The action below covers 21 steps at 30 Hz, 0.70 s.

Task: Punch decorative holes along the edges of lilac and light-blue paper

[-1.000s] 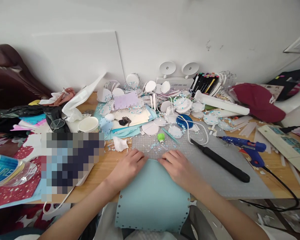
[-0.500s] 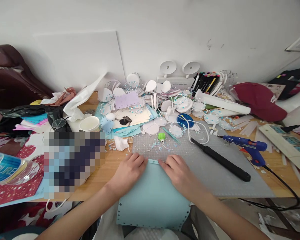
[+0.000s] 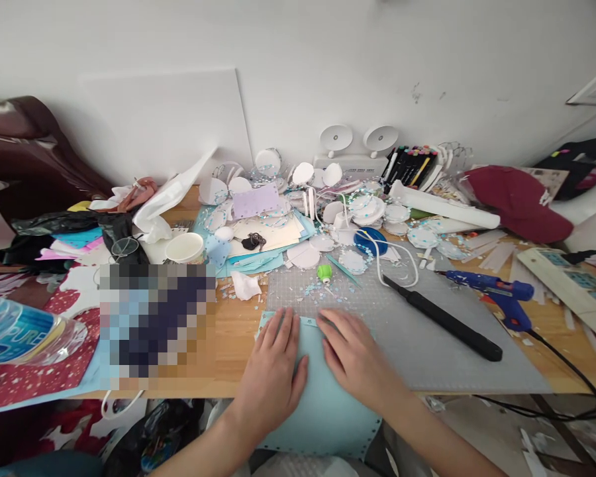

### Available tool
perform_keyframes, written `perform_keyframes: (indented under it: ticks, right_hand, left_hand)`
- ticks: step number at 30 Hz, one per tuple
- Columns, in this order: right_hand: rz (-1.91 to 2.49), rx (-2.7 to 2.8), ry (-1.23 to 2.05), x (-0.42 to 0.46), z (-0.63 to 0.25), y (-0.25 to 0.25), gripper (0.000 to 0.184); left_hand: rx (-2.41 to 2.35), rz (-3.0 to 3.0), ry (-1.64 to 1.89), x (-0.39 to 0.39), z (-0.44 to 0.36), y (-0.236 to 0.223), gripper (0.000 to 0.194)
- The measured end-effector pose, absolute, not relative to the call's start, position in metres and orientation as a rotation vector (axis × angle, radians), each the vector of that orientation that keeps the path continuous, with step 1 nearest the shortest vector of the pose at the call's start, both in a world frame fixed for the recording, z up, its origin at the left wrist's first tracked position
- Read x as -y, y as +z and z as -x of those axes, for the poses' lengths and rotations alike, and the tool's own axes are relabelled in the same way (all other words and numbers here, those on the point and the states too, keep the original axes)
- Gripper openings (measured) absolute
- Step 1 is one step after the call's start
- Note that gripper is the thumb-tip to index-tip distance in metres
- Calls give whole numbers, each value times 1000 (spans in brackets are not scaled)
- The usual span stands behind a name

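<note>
A light blue sheet of paper (image 3: pixel 322 401) lies at the table's front edge and hangs over it towards me. Small star-shaped holes run along its borders, and its far edge is folded over in a narrow strip. My left hand (image 3: pixel 273 371) rests flat on the sheet's left part, fingers stretched out and reaching that fold. On the right side my right hand (image 3: pixel 352 351) presses on the same folded edge with its fingers loosely extended and slightly bent. Part of the fold is hidden under both hands.
A grey cutting mat (image 3: pixel 437 358) bears a black-handled cutter (image 3: pixel 451 324) and a small green object (image 3: pixel 324 273). Further right is a blue glue gun (image 3: pixel 491 285). White discs with beaded strings (image 3: pixel 365 209) crowd the back. A water bottle (image 3: pixel 30 328) and paper cup (image 3: pixel 185 248) are left.
My left hand has gone from curled fingers at the fold to lying flat on the sheet. My right hand has loosened its fingers, staying near the fold. The view has shifted slightly.
</note>
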State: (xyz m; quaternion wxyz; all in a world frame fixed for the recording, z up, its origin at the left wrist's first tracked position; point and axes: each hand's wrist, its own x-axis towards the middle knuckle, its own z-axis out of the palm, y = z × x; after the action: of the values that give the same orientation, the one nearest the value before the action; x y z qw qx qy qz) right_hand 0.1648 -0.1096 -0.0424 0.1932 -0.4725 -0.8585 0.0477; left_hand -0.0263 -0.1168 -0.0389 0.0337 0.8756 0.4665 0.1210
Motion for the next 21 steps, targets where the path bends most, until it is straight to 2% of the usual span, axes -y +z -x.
perform_keyframes:
  ticks: [5, 13, 21]
  right_hand:
    - [1311, 2558, 122, 120, -149, -43, 54]
    - [1378, 2547, 157, 125, -172, -41, 54]
    - [1556, 2497, 42, 138, -226, -53, 59]
  left_hand:
    - [-1490, -2793, 369, 118, 22, -43, 51]
    - [-1564, -2762, 437, 120, 25, -33, 46]
    - [-1686, -2697, 350, 126, 28, -31, 48]
